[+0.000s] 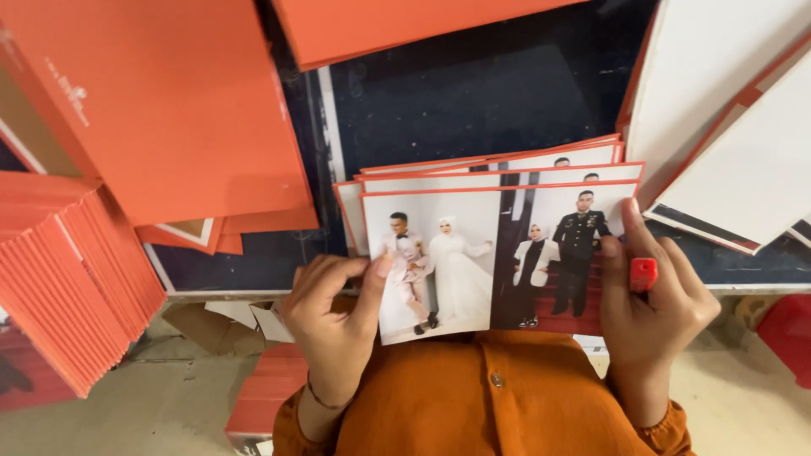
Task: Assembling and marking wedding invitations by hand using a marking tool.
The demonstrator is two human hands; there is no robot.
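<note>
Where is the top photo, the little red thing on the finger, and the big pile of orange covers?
top photo (456,253), head view, its middle
red thing (644,274), head view, its front face
pile of orange covers (72,279), head view, stacked edges

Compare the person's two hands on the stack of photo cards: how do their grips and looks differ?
The left hand pinches the lower left edge of the stack of photo cards, thumb flat on the top picture; the right hand grips the right edge, fingers curled. The right hand carries a small red block-shaped thing on a finger; the left hand's fingers are bare, with a thin band at the wrist. Both wear orange sleeves and hold the same stack.
</note>
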